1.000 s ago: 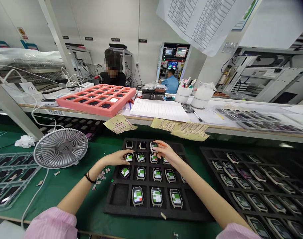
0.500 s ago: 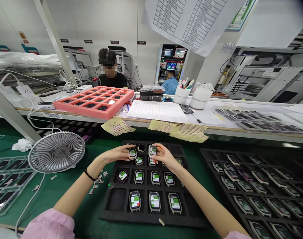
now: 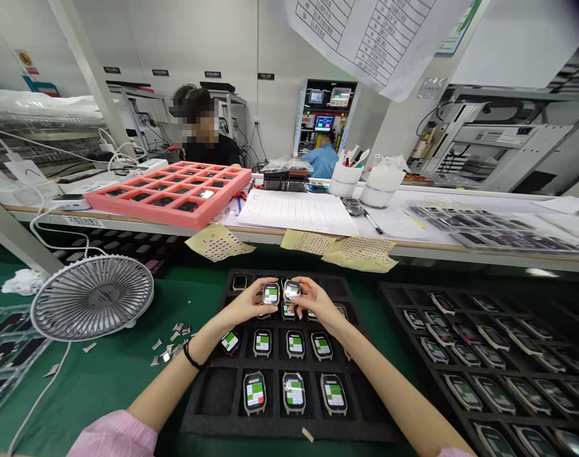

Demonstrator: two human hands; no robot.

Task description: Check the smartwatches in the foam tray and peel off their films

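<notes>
A black foam tray (image 3: 213, 387) lies on the green mat in front of me, and several of its pockets hold smartwatch bodies with lit green and white screens. My left hand (image 3: 246, 304) grips one watch body (image 3: 270, 293) above the tray's far rows. Right beside it, my right hand (image 3: 313, 303) holds a second watch body (image 3: 292, 289), and an orange pen tip shows behind its fingers. The two watches are side by side, almost touching.
A small desk fan (image 3: 93, 304) stands at the left with paper scraps (image 3: 168, 346) nearby. A second black tray of watches (image 3: 484, 362) lies to the right. On the shelf are a pink tray (image 3: 170, 197), paper sheets and cups (image 3: 344, 181). A person sits opposite.
My left hand lifted a watch out of its tray pocket and carried it right, up beside the watch in my right hand. The view drifted left.
</notes>
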